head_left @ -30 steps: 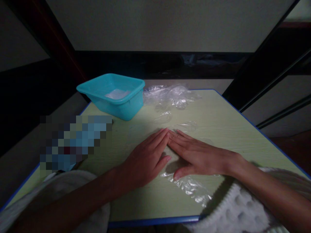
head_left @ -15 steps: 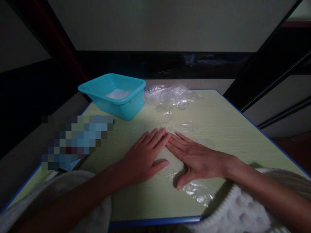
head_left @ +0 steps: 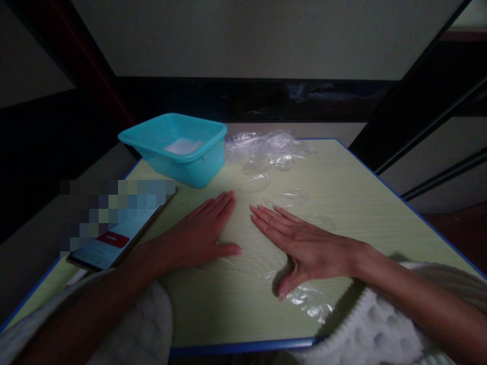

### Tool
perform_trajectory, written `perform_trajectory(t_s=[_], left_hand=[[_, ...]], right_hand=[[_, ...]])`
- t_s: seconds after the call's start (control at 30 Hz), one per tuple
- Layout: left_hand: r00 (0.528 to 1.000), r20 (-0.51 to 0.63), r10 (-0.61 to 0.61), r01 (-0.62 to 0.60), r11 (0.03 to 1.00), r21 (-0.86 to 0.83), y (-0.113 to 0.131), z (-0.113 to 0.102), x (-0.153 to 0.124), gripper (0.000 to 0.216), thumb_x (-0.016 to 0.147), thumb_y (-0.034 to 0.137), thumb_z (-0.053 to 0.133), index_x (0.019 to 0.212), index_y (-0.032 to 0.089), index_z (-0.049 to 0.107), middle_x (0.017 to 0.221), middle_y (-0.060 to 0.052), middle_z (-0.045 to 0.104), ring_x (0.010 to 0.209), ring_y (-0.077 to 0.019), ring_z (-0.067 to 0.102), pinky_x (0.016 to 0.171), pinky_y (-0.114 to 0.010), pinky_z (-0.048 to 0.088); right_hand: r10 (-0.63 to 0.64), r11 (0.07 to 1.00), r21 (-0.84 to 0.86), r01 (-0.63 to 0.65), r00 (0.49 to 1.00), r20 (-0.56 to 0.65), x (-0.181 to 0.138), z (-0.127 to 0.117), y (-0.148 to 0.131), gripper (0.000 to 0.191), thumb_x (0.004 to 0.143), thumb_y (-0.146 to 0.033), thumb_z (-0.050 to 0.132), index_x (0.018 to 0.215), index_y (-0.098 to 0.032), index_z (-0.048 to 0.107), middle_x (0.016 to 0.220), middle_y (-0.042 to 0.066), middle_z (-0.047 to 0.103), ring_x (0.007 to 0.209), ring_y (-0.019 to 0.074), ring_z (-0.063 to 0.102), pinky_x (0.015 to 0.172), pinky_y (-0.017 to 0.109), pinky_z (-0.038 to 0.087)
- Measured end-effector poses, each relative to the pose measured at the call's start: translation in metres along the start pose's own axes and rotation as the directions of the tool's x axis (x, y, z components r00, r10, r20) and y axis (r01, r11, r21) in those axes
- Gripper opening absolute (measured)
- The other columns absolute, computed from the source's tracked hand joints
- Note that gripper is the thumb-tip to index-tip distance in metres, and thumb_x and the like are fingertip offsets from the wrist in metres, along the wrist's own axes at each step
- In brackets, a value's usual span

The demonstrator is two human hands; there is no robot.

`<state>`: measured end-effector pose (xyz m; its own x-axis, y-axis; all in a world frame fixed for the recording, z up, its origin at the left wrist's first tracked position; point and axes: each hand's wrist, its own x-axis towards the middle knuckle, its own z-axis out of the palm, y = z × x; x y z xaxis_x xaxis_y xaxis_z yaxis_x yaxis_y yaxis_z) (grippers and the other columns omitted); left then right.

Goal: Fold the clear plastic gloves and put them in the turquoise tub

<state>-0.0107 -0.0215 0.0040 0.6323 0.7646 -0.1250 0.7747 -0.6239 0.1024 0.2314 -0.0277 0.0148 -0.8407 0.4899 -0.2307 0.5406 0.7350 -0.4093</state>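
Note:
A thin, clear plastic glove lies spread on the table, its finger-like lobes pointing away from me. Its crinkled near end shows below my right hand. That hand presses flat on the film, fingers stretched and thumb apart, hiding part of it. My left hand also lies flat and open, over the film's left side, with its thumb pointing right. A gap separates the fingertips of my two hands. Neither hand grips anything.
A turquoise plastic basin with whitish contents stands at the back left. Beside it is a heap of crumpled clear plastic. A phone, partly blurred out, lies at the left. The table has a blue edge.
My left hand has slid left, away from the right fingertips it was touching. My right hand has barely moved, its fingertips shifting slightly left. More of the phone shows.

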Motion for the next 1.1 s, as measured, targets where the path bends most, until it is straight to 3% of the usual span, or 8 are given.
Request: perform_trajectory(t_s=[0.2, 0.3, 0.37, 0.43, 0.5, 0.57, 0.77, 1.1], left_hand=[[0.996, 0.088, 0.002, -0.003, 1.000, 0.006, -0.016, -0.002, 0.000, 0.108, 0.070, 0.072, 0.048, 0.143, 0.001, 0.010, 0.149, -0.025, 0.005, 0.138, -0.0334, 0.010, 0.109, -0.043, 0.018], [0.998, 0.056, 0.026, -0.026, 1.000, 0.002, -0.020, -0.004, -0.001, 0.113, 0.066, 0.073, 0.052, 0.143, 0.003, 0.009, 0.149, -0.024, 0.003, 0.138, -0.0331, 0.007, 0.110, -0.045, 0.016], [0.998, -0.021, 0.064, -0.064, 0.998, -0.018, -0.016, -0.006, -0.001, 0.106, 0.071, 0.071, 0.049, 0.143, 0.005, 0.010, 0.150, -0.023, 0.005, 0.139, -0.0308, 0.006, 0.110, -0.044, 0.015], [0.984, -0.117, 0.131, -0.138, 0.989, -0.056, -0.005, -0.008, -0.001, 0.089, 0.081, 0.065, 0.042, 0.143, 0.008, 0.012, 0.150, -0.020, 0.009, 0.139, -0.0261, 0.006, 0.111, -0.041, 0.014], [0.959, -0.201, 0.201, -0.223, 0.970, -0.094, 0.009, -0.009, -0.001, 0.073, 0.089, 0.057, 0.035, 0.142, 0.011, 0.017, 0.151, -0.016, 0.015, 0.140, -0.0217, 0.009, 0.112, -0.038, 0.015], [0.940, -0.210, 0.267, -0.294, 0.949, -0.110, 0.024, -0.009, -0.002, 0.062, 0.092, 0.048, 0.035, 0.140, 0.010, 0.024, 0.150, -0.014, 0.021, 0.139, -0.0203, 0.013, 0.113, -0.037, 0.015], [0.916, -0.153, 0.370, -0.389, 0.913, -0.120, 0.042, -0.001, 0.002, 0.051, 0.091, 0.033, 0.046, 0.135, 0.010, 0.037, 0.149, -0.014, 0.023, 0.138, -0.0239, 0.016, 0.113, -0.041, 0.017], [0.937, -0.082, 0.338, -0.347, 0.928, -0.138, 0.038, 0.001, 0.003, 0.061, 0.087, 0.043, 0.049, 0.139, 0.016, 0.032, 0.150, -0.013, 0.018, 0.139, -0.0248, 0.011, 0.112, -0.043, 0.017]], right_hand=[[-0.011, 0.999, 0.039, 0.011, 1.000, -0.003, 0.001, 0.001, 0.001, 0.117, 0.066, -0.068, 0.059, 0.144, -0.002, 0.002, 0.149, 0.020, -0.008, 0.138, 0.0280, -0.007, 0.111, 0.046, -0.004], [-0.046, 0.994, 0.101, 0.049, 0.998, -0.033, -0.003, -0.006, 0.002, 0.117, 0.065, -0.066, 0.062, 0.144, -0.005, 0.001, 0.151, 0.020, -0.005, 0.139, 0.0283, -0.005, 0.111, 0.047, 0.001], [-0.082, 0.982, 0.158, 0.101, 0.989, -0.119, -0.010, -0.015, 0.000, 0.109, 0.067, -0.061, 0.064, 0.145, -0.008, 0.009, 0.151, 0.020, 0.007, 0.139, 0.0275, 0.005, 0.111, 0.046, 0.011], [-0.137, 0.957, 0.223, 0.187, 0.965, -0.221, -0.018, -0.025, -0.004, 0.083, 0.071, -0.051, 0.066, 0.137, -0.012, 0.034, 0.142, 0.017, 0.036, 0.132, 0.0244, 0.030, 0.105, 0.040, 0.029], [-0.197, 0.918, 0.314, 0.244, 0.965, -0.175, -0.026, -0.034, -0.009, 0.042, 0.077, -0.037, 0.066, 0.110, -0.013, 0.059, 0.107, 0.011, 0.063, 0.101, 0.0175, 0.057, 0.085, 0.028, 0.044], [-0.261, 0.907, 0.318, 0.276, 0.961, -0.090, -0.032, -0.039, -0.014, 0.016, 0.080, -0.027, 0.063, 0.084, -0.012, 0.066, 0.077, 0.005, 0.064, 0.075, 0.0137, 0.059, 0.068, 0.023, 0.044], [-0.274, 0.952, 0.193, 0.236, 0.940, 0.202, -0.035, -0.029, -0.023, 0.003, 0.074, -0.016, 0.068, 0.070, -0.016, 0.068, 0.069, 0.002, 0.064, 0.068, 0.0132, 0.057, 0.063, 0.024, 0.040], [-0.153, 0.987, 0.097, 0.130, 0.947, 0.282, -0.036, -0.020, -0.027, 0.010, 0.059, -0.012, 0.072, 0.068, -0.016, 0.069, 0.068, 0.002, 0.066, 0.067, 0.0154, 0.057, 0.059, 0.026, 0.038]])
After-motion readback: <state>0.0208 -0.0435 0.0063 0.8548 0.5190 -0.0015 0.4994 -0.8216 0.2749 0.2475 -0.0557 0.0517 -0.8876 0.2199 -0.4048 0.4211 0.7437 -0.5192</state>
